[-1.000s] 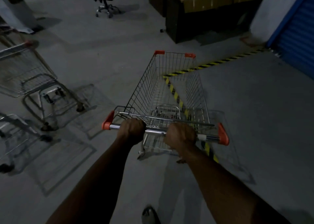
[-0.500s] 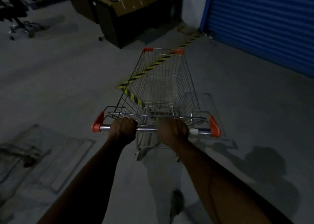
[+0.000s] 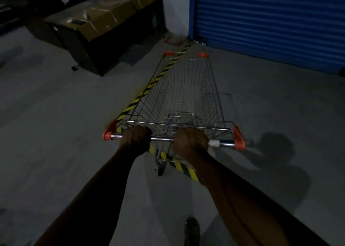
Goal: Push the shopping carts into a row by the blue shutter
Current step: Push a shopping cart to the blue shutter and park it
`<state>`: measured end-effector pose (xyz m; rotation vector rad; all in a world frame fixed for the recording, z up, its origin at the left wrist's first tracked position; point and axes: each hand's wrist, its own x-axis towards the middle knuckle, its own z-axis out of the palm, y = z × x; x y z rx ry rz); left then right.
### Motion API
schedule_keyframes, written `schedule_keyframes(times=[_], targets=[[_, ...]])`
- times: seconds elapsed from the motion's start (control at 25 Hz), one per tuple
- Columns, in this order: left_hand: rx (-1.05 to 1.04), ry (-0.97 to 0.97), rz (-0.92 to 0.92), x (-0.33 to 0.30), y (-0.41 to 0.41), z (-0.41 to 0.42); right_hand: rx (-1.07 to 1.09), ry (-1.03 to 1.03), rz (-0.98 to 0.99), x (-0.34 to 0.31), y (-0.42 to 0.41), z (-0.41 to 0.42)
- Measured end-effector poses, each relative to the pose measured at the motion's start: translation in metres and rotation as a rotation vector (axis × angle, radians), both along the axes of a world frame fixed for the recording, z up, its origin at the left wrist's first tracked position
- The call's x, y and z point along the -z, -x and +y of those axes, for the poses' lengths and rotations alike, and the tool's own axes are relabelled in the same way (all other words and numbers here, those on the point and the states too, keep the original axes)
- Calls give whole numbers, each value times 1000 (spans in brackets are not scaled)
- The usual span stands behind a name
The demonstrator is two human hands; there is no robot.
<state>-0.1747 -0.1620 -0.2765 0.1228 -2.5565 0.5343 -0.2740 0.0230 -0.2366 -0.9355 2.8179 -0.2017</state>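
Shopping cart (image 3: 179, 96), empty wire basket on the concrete floor, nose toward the blue shutter (image 3: 270, 17). Left hand (image 3: 135, 140) and right hand (image 3: 190, 141) wrap its metal handlebar (image 3: 162, 138). Probably light, rigid, free-rolling.

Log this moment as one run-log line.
left hand grips cart handle | right hand grips handle | cart faces blue shutter

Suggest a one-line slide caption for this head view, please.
Both hands, left and right, grip the handle of an empty shopping cart over hazard tape, facing the blue shutter.
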Motion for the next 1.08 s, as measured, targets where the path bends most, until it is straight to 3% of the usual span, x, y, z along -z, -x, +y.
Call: schedule_keyframes(times=[0.08, 0.2, 0.48, 0.6, 0.76, 0.96, 1.08], targets=[[63, 122, -1, -9, 46, -34, -9, -37, -41, 0, 32, -25], [74, 21, -103, -11, 108, -68, 32, -16, -34, -5, 85, -57], [225, 36, -150, -4, 254, -161, 193, -119, -72, -17, 204, -137], [296, -33, -310, -11, 312, -201, 328, -88, -37, -13, 239, -174], [388, -77, -357, -12, 377, -241, 511, -92, -46, -12, 275, -221], [388, -147, -562, -27, 436, -242, 579, -162, -73, -15, 316, -232], [432, -125, -478, -12, 441, -229, 599, -231, -106, -17, 329, -218]])
